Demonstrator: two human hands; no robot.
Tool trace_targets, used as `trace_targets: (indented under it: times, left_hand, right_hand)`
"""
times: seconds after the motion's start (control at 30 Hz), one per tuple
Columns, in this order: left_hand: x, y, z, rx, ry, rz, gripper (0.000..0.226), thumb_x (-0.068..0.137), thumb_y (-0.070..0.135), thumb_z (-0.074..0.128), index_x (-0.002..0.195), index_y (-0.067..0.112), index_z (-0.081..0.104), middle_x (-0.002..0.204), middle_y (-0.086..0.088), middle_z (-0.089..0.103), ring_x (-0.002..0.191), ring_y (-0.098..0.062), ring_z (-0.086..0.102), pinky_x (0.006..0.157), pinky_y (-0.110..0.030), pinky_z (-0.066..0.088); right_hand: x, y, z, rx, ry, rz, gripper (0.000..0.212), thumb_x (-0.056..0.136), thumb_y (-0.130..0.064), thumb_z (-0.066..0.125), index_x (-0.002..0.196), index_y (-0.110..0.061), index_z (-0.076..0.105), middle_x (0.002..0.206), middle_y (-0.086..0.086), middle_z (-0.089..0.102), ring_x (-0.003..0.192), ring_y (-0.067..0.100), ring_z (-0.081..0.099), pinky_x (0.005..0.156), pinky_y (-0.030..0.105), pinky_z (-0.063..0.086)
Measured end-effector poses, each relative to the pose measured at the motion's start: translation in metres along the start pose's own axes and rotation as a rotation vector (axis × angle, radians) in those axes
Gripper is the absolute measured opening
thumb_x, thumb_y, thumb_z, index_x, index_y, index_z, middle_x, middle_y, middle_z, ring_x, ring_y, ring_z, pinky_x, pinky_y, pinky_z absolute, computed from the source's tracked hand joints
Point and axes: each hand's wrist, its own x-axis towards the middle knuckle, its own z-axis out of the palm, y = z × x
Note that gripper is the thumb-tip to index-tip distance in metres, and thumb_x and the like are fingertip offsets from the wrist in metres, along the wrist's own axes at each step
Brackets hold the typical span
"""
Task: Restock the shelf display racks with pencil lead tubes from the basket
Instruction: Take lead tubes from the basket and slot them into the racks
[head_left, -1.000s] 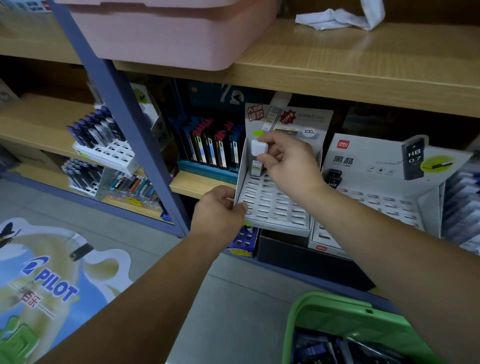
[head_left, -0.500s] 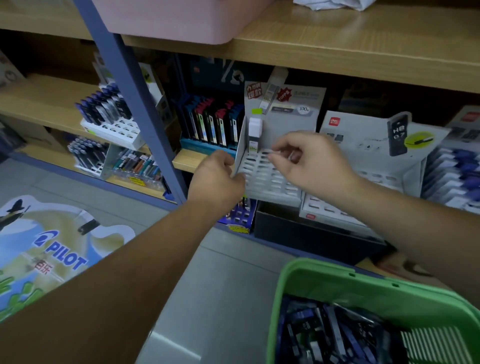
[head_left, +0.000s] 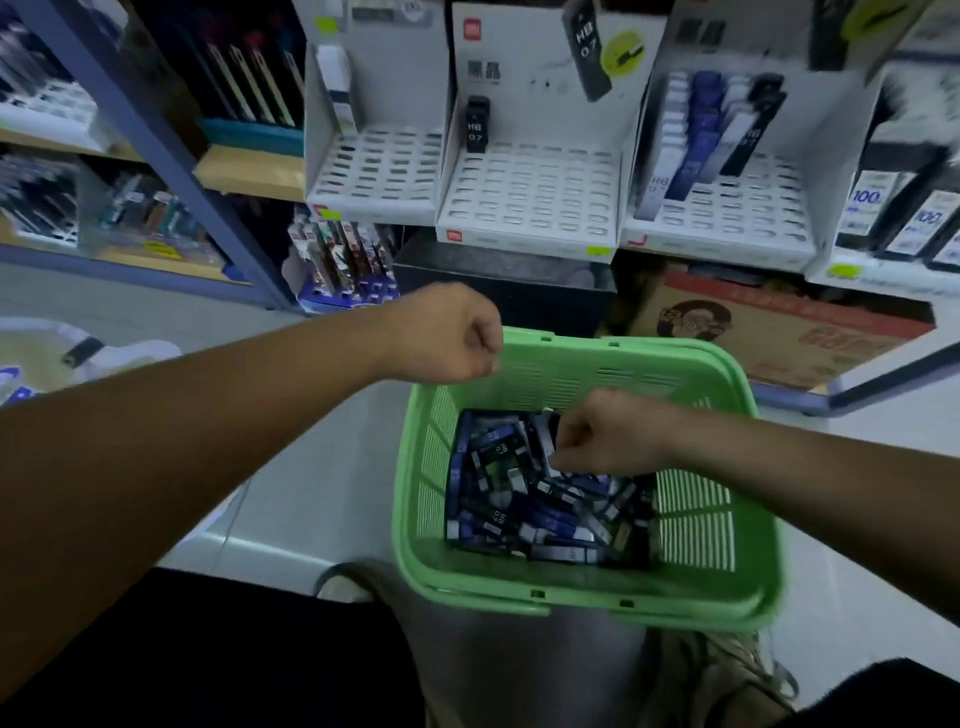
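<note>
Basket (head_left: 571, 358) of green plastic sits below us, its bottom heaped with pencil lead tubes (head_left: 524, 499) in blue, black and white. Our right hand (head_left: 608, 434) reaches inside near the far wall, fingers curled down into the heap; we cannot tell whether it grips a tube. Our left hand (head_left: 447, 332) hovers at the basket's far left corner, curled into a fist that holds nothing we can see. Beyond stand three white racks: left rack (head_left: 374, 171) with one white tube (head_left: 332, 78) at its back left corner, middle rack (head_left: 530, 192) with one black tube (head_left: 475, 124), right rack (head_left: 727, 208) with several.
</note>
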Motion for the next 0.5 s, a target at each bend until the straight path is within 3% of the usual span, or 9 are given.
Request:
trace_targets:
  times: [0.1, 0.2, 0.27, 0.33, 0.4, 0.43, 0.5]
  left_hand:
    - [0.015, -0.002, 0.054, 0.031, -0.126, -0.055, 0.012, 0.092, 0.019, 0.074, 0.102, 0.014, 0.073, 0.092, 0.006, 0.069, 0.084, -0.011, 0.065, 0.076, -0.017, 0.052]
    - [0.025, -0.013, 0.105, 0.058, -0.252, -0.15, 0.019, 0.094, 0.021, 0.073, 0.11, 0.013, 0.071, 0.107, -0.003, 0.069, 0.102, -0.023, 0.066, 0.091, -0.034, 0.055]
    - [0.025, -0.019, 0.133, 0.063, -0.299, -0.212, 0.026, 0.095, 0.025, 0.071, 0.116, 0.011, 0.067, 0.116, -0.007, 0.067, 0.107, -0.025, 0.064, 0.09, -0.035, 0.054]
    - [0.025, -0.025, 0.157, 0.122, -0.353, -0.238, 0.036, 0.095, 0.029, 0.071, 0.125, 0.01, 0.062, 0.122, -0.008, 0.065, 0.105, -0.024, 0.061, 0.082, -0.03, 0.049]
    - [0.023, -0.031, 0.179, 0.15, -0.387, -0.251, 0.042, 0.092, 0.029, 0.074, 0.126, 0.01, 0.06, 0.122, -0.011, 0.065, 0.098, -0.024, 0.06, 0.075, -0.028, 0.045]
    - [0.023, -0.035, 0.191, 0.134, -0.398, -0.272, 0.048, 0.089, 0.03, 0.078, 0.129, 0.01, 0.059, 0.124, -0.012, 0.062, 0.099, -0.025, 0.06, 0.076, -0.029, 0.046]
    - [0.019, -0.045, 0.217, 0.114, -0.413, -0.302, 0.076, 0.08, 0.034, 0.085, 0.144, 0.015, 0.05, 0.14, -0.012, 0.051, 0.118, -0.029, 0.057, 0.094, -0.035, 0.051]
  right_hand:
    - [0.022, 0.029, 0.023, 0.102, 0.017, 0.064, 0.027, 0.094, -0.05, 0.067, 0.099, -0.025, 0.072, 0.098, -0.002, 0.071, 0.094, 0.018, 0.067, 0.089, 0.043, 0.058]
    - [0.04, 0.057, 0.048, 0.352, 0.118, 0.119, 0.031, 0.092, -0.042, 0.074, 0.11, -0.017, 0.075, 0.11, -0.001, 0.071, 0.104, 0.019, 0.065, 0.092, 0.037, 0.055]
    - [0.046, 0.072, 0.067, 0.476, 0.146, 0.146, 0.045, 0.088, -0.041, 0.079, 0.122, -0.013, 0.072, 0.122, -0.001, 0.065, 0.112, 0.018, 0.061, 0.092, 0.034, 0.052]
    - [0.054, 0.087, 0.09, 0.421, 0.115, 0.159, 0.072, 0.08, -0.048, 0.084, 0.141, -0.019, 0.058, 0.144, 0.005, 0.054, 0.127, 0.025, 0.054, 0.103, 0.039, 0.049]
    - [0.061, 0.096, 0.111, 0.307, 0.071, 0.167, 0.103, 0.071, -0.055, 0.088, 0.156, -0.029, 0.037, 0.162, 0.007, 0.03, 0.147, 0.032, 0.032, 0.117, 0.047, 0.038]
    - [0.064, 0.1, 0.121, 0.258, 0.049, 0.173, 0.117, 0.067, -0.058, 0.09, 0.16, -0.034, 0.024, 0.167, 0.006, 0.016, 0.153, 0.033, 0.018, 0.121, 0.052, 0.031]
    - [0.067, 0.106, 0.14, 0.176, -0.009, 0.178, 0.138, 0.06, -0.062, 0.091, 0.162, -0.043, 0.0, 0.17, 0.001, -0.009, 0.157, 0.034, -0.003, 0.124, 0.058, 0.021]
